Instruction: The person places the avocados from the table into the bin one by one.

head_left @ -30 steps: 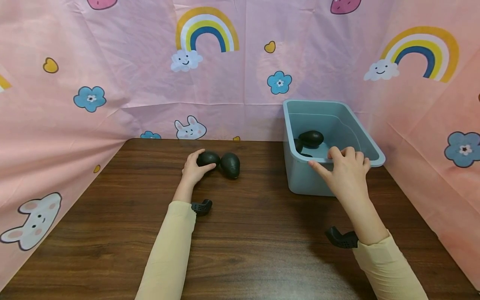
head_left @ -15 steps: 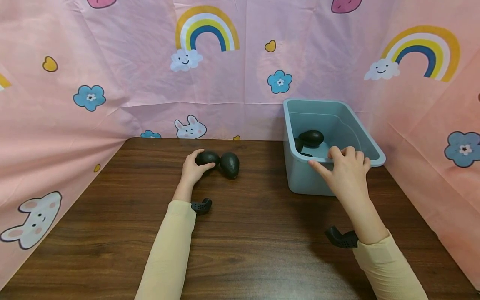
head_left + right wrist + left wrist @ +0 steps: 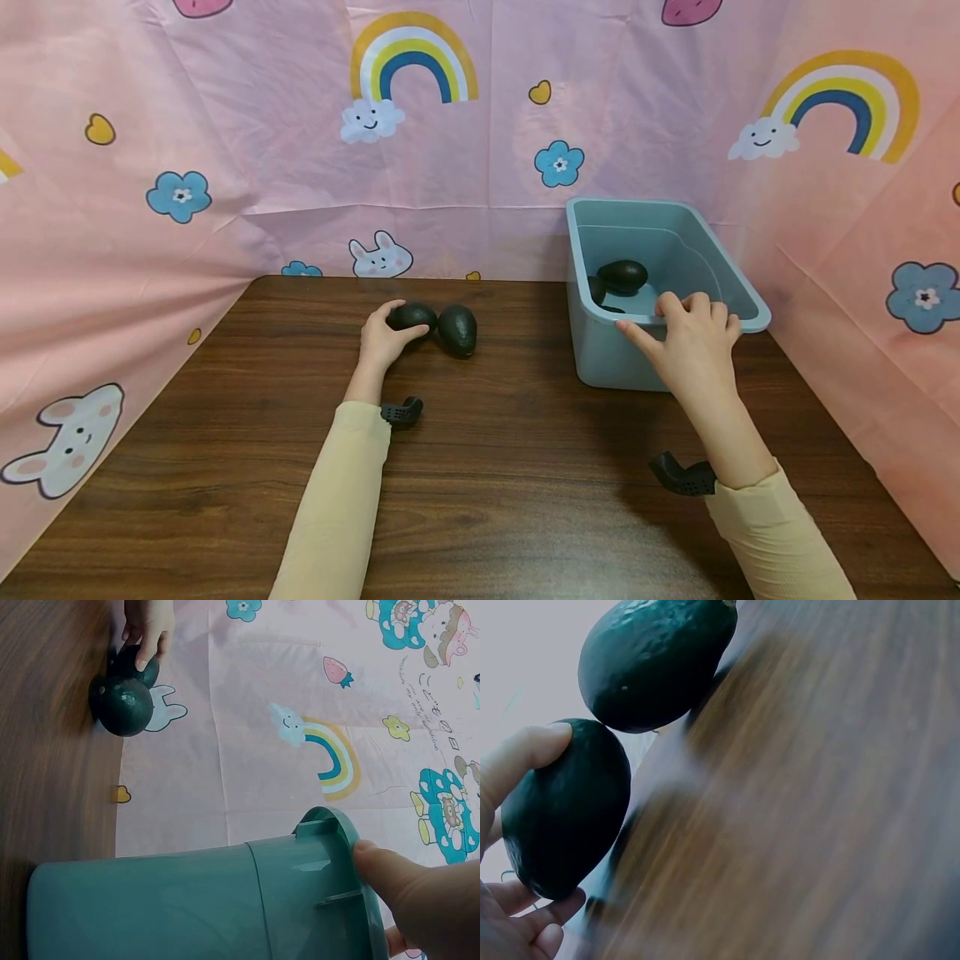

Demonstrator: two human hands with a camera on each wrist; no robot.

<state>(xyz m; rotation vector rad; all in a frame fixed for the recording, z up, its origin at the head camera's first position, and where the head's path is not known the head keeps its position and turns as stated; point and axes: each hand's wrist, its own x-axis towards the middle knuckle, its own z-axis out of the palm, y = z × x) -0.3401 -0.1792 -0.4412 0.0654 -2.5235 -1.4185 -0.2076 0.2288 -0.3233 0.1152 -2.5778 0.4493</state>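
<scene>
My left hand (image 3: 379,342) grips a dark green avocado (image 3: 416,315) near the back of the table, thumb on one side and fingers round the other. Against it on the right lies a second avocado (image 3: 457,331); the left wrist view shows the pair touching. On the right stands a blue-green plastic bin (image 3: 618,354). My right hand (image 3: 696,354) holds its front rim, with the thumb at the rim in the right wrist view. Inside the bin lies an avocado (image 3: 623,277), and others are partly hidden by the near-left wall.
The brown wooden table (image 3: 510,467) spans the space between the arms. A pink printed cloth (image 3: 480,167) hangs behind it and along both sides. A black wrist device (image 3: 402,412) sits on the left wrist, and another black device (image 3: 682,475) on the right.
My left hand has shifted very slightly left with the avocado it grips, and the neighbouring avocado has shifted a little left too. The right hand and bin have stayed put.
</scene>
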